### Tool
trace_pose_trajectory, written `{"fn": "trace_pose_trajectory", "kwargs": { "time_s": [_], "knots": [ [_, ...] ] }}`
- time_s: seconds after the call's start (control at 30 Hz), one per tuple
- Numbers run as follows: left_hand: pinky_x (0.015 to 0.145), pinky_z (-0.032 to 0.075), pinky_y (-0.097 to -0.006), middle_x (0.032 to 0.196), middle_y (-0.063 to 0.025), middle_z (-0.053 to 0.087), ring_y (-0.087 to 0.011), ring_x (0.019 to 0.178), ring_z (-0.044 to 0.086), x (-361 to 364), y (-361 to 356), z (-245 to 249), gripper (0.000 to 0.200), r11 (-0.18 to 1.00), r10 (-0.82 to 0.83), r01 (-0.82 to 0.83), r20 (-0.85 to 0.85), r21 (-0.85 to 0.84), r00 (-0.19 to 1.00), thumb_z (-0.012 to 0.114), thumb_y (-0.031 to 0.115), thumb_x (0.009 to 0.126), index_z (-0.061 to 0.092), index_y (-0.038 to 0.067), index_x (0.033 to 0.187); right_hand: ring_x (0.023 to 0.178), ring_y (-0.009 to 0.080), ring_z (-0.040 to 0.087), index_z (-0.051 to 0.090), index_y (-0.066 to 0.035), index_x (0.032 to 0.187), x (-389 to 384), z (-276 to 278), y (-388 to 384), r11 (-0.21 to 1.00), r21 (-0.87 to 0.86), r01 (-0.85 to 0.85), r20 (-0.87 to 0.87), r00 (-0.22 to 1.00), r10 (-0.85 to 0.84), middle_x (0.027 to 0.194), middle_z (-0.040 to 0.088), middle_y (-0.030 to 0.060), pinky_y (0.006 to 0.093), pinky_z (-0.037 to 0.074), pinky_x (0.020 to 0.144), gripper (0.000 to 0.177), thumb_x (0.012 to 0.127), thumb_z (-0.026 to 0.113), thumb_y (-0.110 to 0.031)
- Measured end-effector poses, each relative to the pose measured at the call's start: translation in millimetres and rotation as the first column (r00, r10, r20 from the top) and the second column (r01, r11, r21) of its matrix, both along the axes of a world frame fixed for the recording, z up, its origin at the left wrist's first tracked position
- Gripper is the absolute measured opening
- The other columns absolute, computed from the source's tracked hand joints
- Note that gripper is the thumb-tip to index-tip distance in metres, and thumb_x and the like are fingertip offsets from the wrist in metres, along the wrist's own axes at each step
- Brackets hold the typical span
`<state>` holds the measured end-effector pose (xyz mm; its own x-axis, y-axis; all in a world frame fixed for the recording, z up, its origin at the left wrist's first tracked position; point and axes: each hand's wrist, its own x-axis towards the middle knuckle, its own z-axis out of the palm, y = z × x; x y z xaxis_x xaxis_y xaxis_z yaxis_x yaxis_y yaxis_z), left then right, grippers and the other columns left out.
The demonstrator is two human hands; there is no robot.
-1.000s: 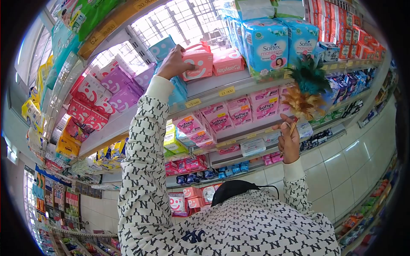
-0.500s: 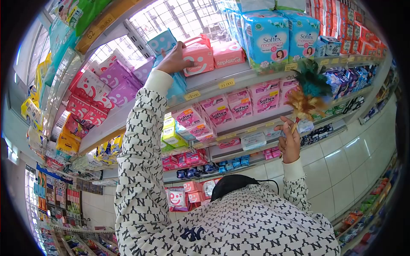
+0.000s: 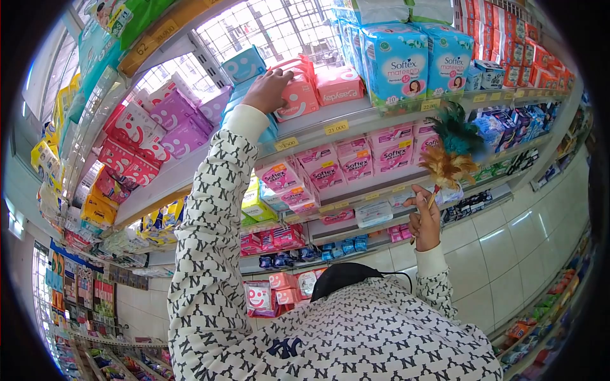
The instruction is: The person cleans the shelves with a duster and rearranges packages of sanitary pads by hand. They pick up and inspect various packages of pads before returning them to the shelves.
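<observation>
My left hand point(image 3: 269, 91) is up at the upper shelf, its fingers bent over the left end of a pink pack of pads point(image 3: 298, 98) with a white smile on it. Beside the wrist stand light-blue packs point(image 3: 244, 65) with the same smile print. A second pink pack point(image 3: 341, 84) lies just to the right. Lower down, my right hand point(image 3: 424, 217) is closed around the thin handle of a feather duster point(image 3: 452, 149). Its teal and brown feathers point up, in front of the shelf edge.
Tall blue maternity packs point(image 3: 395, 66) stand right of the pink ones. Price tags line the shelf edge point(image 3: 356, 120). Pink packs point(image 3: 323, 166) fill the shelf below. Purple packs point(image 3: 184, 130) sit left. A black cap point(image 3: 346, 276) is near my chest, above the tiled floor point(image 3: 508, 254).
My left hand has shifted slightly down, and its fingers now curl over the pink pack's top. The right hand and duster have moved a little left and down.
</observation>
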<state>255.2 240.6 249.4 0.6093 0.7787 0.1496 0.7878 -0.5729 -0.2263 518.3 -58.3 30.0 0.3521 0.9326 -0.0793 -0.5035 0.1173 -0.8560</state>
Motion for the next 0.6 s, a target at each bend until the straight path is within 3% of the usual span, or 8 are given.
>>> {"fn": "trace_pose_trajectory", "kwargs": {
  "time_s": [0.07, 0.17, 0.27, 0.47, 0.5, 0.6],
  "knots": [
    [0.104, 0.041, -0.0418, 0.130, -0.0133, 0.053, -0.0333, 0.124, 0.049, -5.6, 5.1, -2.3, 0.075, 1.000, -0.027, 0.027, 0.007, -0.004, 1.000, 0.080, 0.021, 0.068, 0.048, 0.012, 0.135, 0.041, -0.0012, 0.027, 0.051, -0.008, 0.127, 0.5, -1.8, -1.7, 1.000, -0.013, -0.007, -0.013, 1.000, 0.006, 0.087, 0.061, 0.0021, 0.0175, 0.020, 0.037, 0.037, 0.098, 0.057, -0.031],
    [0.098, 0.046, -0.0402, 0.129, -0.0149, 0.055, -0.0333, 0.118, 0.054, -11.4, 4.2, -9.6, 0.079, 0.975, -0.053, 0.054, -0.013, 0.213, 0.999, 0.079, 0.025, 0.069, 0.045, 0.013, 0.139, 0.041, -0.0011, 0.027, 0.050, -0.007, 0.127, -0.4, -5.9, -4.3, 1.000, -0.020, -0.023, -0.010, 1.000, 0.022, 0.087, 0.060, 0.0022, 0.0176, 0.020, 0.036, 0.037, 0.098, 0.056, -0.031],
    [0.096, 0.048, -0.0403, 0.123, -0.0109, 0.062, -0.0284, 0.115, 0.058, -8.2, 9.1, -6.7, 0.076, 0.994, 0.103, -0.102, 0.031, -0.050, 0.994, 0.081, 0.027, 0.069, 0.048, 0.015, 0.136, 0.041, -0.0008, 0.027, 0.050, -0.007, 0.127, -4.1, -4.1, -6.5, 1.000, -0.013, -0.020, -0.005, 1.000, 0.020, 0.086, 0.060, 0.0024, 0.0176, 0.020, 0.036, 0.037, 0.098, 0.056, -0.031],
    [0.091, 0.050, -0.0402, 0.117, -0.0096, 0.066, -0.0281, 0.110, 0.062, -4.5, -3.1, 0.1, 0.078, 0.992, 0.125, -0.122, -0.071, 0.044, 0.990, 0.079, 0.036, 0.071, 0.047, 0.016, 0.139, 0.040, 0.0003, 0.028, 0.050, -0.006, 0.126, -5.7, -15.1, -12.8, 1.000, -0.024, 0.004, -0.006, 1.000, -0.004, 0.084, 0.059, 0.0033, 0.0180, 0.020, 0.035, 0.040, 0.099, 0.053, -0.036],
    [0.091, 0.049, -0.0418, 0.118, -0.0109, 0.066, -0.0297, 0.110, 0.062, -8.1, 1.7, -2.2, 0.078, 0.992, 0.072, -0.058, -0.125, 0.110, 0.990, 0.077, 0.039, 0.073, 0.046, 0.017, 0.141, 0.040, 0.0004, 0.029, 0.051, -0.006, 0.126, -6.2, -17.8, -13.6, 0.999, -0.038, 0.009, 0.003, 1.000, -0.009, 0.084, 0.059, 0.0035, 0.0181, 0.020, 0.035, 0.041, 0.099, 0.052, -0.037],
    [0.091, 0.049, -0.0424, 0.119, -0.0150, 0.065, -0.0317, 0.110, 0.062, -25.5, 3.9, -10.3, 0.074, 0.987, -0.028, -0.002, 0.181, 0.160, 0.983, 0.075, 0.042, 0.076, 0.047, 0.016, 0.140, 0.040, 0.0007, 0.029, 0.051, -0.006, 0.126, -3.9, -39.2, -19.8, 0.989, -0.130, 0.064, 0.040, 0.997, -0.059, 0.082, 0.059, 0.0034, 0.0183, 0.020, 0.035, 0.045, 0.100, 0.049, -0.042]
  ]
}}
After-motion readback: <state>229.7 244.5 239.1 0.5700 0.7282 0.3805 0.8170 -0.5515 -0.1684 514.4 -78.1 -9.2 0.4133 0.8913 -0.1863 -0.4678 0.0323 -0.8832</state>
